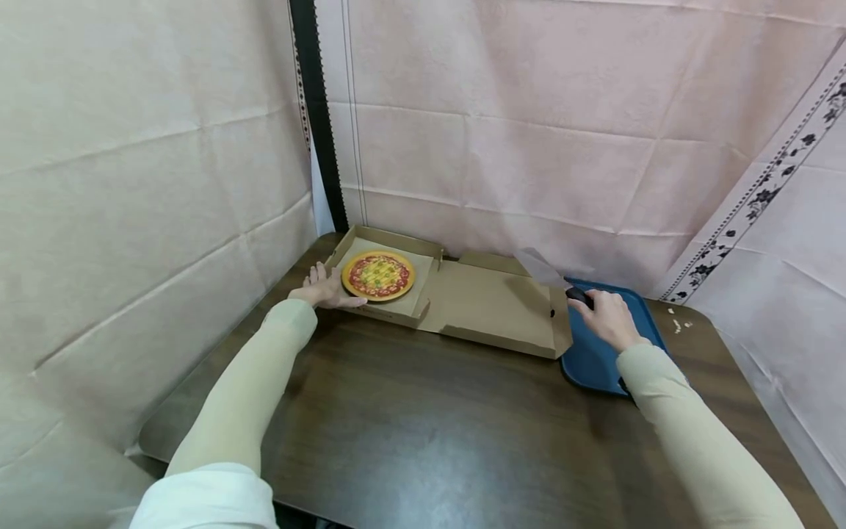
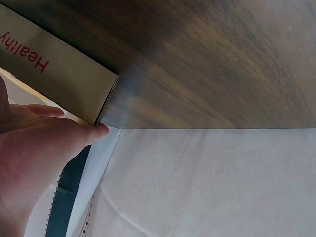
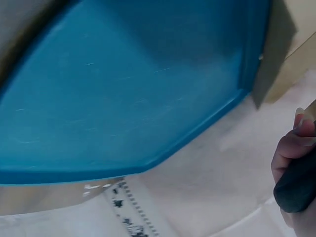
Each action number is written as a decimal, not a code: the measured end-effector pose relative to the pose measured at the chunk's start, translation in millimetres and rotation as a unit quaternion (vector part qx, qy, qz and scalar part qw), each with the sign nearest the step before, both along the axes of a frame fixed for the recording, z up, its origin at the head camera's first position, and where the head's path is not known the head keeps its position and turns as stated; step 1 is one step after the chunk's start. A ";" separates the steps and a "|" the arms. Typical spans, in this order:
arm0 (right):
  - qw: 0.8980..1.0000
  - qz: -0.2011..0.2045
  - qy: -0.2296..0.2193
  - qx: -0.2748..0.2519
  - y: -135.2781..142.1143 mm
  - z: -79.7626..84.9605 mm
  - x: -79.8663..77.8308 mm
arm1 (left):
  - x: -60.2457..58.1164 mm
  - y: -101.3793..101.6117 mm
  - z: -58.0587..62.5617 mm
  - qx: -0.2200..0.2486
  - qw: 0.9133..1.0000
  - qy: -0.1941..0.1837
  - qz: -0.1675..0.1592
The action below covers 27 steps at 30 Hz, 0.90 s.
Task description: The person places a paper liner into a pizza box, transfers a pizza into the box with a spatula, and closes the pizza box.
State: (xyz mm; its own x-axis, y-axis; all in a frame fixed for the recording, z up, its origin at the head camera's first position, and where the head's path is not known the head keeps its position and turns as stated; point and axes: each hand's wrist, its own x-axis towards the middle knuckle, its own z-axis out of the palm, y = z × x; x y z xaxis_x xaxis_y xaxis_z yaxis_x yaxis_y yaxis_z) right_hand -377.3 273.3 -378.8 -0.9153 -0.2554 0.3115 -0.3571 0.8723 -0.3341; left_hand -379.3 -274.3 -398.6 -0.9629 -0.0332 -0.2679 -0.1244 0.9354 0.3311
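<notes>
A small pizza (image 1: 379, 276) with a yellow rim lies on pale paper in the base of an unfolded cardboard box (image 1: 489, 301). At the base's front left corner is my left hand (image 1: 328, 288), fingers spread and thumb along the front wall. In the left wrist view that thumb touches the corner of the box wall (image 2: 74, 79), beside red "Healthy" lettering. My right hand (image 1: 609, 317) grips the black handle (image 1: 579, 297) of a spatula-like tool with a broad, pale flat blade (image 1: 538, 266), raised near the box lid's right edge. The right wrist view shows only the handle (image 3: 296, 190).
Beneath my right arm lies a blue tray (image 1: 591, 360), next to the lid. A few pale scraps (image 1: 677, 325) are on the dark wooden table (image 1: 423, 426) right of the tray. Cloth hangings (image 1: 529, 147) stand behind and at both sides.
</notes>
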 end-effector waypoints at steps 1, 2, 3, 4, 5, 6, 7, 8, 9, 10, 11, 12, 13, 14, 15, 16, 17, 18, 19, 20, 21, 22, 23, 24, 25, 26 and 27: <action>1.000 -0.004 0.002 0.000 4.2 -1.1 1.1 | -0.1 -0.2 -0.2 -0.002 1.000 0.002 0.000; 1.000 -0.008 0.003 -0.002 8.5 -1.9 2.6 | -0.2 -0.2 -0.5 -0.003 1.000 0.003 -0.001; 1.000 -0.013 0.004 -0.003 13.0 -2.9 4.2 | -0.1 -0.1 -0.4 -0.005 1.000 0.004 -0.002; 1.000 -0.016 0.007 -0.002 17.6 -4.2 5.2 | 0.1 0.2 -0.5 -0.006 1.000 0.005 -0.002; 1.000 -0.021 0.009 -0.001 22.0 -5.4 6.4 | 0.3 0.3 -0.5 -0.007 1.000 0.005 -0.003; 1.000 -0.025 0.011 0.000 26.3 -6.4 7.6 | 0.5 0.5 -0.6 -0.008 1.000 0.005 -0.003; 0.999 -0.030 0.012 0.001 30.4 -7.5 8.8 | 0.8 0.7 -0.5 -0.008 1.000 0.005 -0.003; 0.999 -0.035 0.012 0.001 34.5 -8.6 9.9 | 1.0 0.9 -0.2 -0.007 1.000 0.005 -0.003; 0.999 -0.039 0.013 0.001 38.2 -9.5 11.2 | 1.4 1.1 0.3 -0.007 1.000 0.005 -0.003; 0.999 -0.043 0.013 0.001 41.9 -10.5 12.2 | 1.4 1.2 0.6 -0.008 1.000 0.005 -0.003; 0.999 -0.046 0.013 0.001 45.5 -11.4 13.3 | 1.4 1.4 1.0 -0.008 1.000 0.006 -0.003; 0.999 -0.049 0.013 0.001 48.9 -12.2 14.3 | 1.5 1.5 1.5 -0.008 1.000 0.006 -0.002; 0.999 -0.052 0.013 0.001 52.0 -13.3 15.4 | 1.3 1.5 1.5 -0.009 1.000 0.007 -0.002; 0.998 -0.055 0.013 0.001 55.2 -14.2 16.7 | 1.1 1.4 1.6 -0.011 1.000 0.008 -0.003; 0.998 -0.059 0.015 0.001 58.1 -14.9 18.0 | 1.1 1.4 1.6 -0.012 1.000 0.009 -0.003; 0.998 -0.062 0.016 0.002 61.2 -15.8 19.0 | 0.6 1.2 1.8 -0.013 1.000 0.009 -0.004; 0.998 -0.067 0.016 0.003 64.2 -16.5 20.2 | 0.6 1.1 2.1 -0.013 1.000 0.009 -0.004; 0.997 -0.072 0.018 0.005 67.1 -17.1 21.6 | 0.2 0.9 2.1 -0.013 1.000 0.009 -0.004; 0.997 -0.076 0.016 0.006 70.0 -17.8 23.0 | -0.2 1.0 2.0 -0.012 1.000 0.009 -0.004; 0.997 -0.079 0.015 0.008 73.0 -19.0 24.3 | -0.4 0.8 2.2 -0.011 1.000 0.009 -0.004; 0.997 -0.082 0.013 0.010 75.8 -20.2 25.6 | -0.7 0.6 2.2 -0.011 1.000 0.008 -0.004; 0.996 -0.084 0.010 0.013 78.8 -21.4 26.9 | -1.0 0.5 2.1 -0.011 1.000 0.007 -0.005; 0.996 -0.086 0.006 0.015 81.8 -22.8 28.3 | -0.9 0.5 1.9 -0.010 1.000 0.007 -0.004; 0.996 -0.087 0.001 0.017 84.6 -24.0 29.7 | -0.9 0.6 1.7 -0.010 1.000 0.007 -0.004; 0.996 -0.088 -0.004 0.019 87.4 -25.3 31.1 | -0.5 0.7 1.5 -0.009 1.000 0.007 -0.004; 0.996 -0.088 -0.007 0.020 90.1 -26.4 32.4 | -0.4 0.6 1.5 -0.009 1.000 0.007 -0.004; 0.996 -0.089 -0.012 0.020 92.8 -27.5 33.9 | -0.2 0.7 1.3 -0.010 1.000 0.007 -0.005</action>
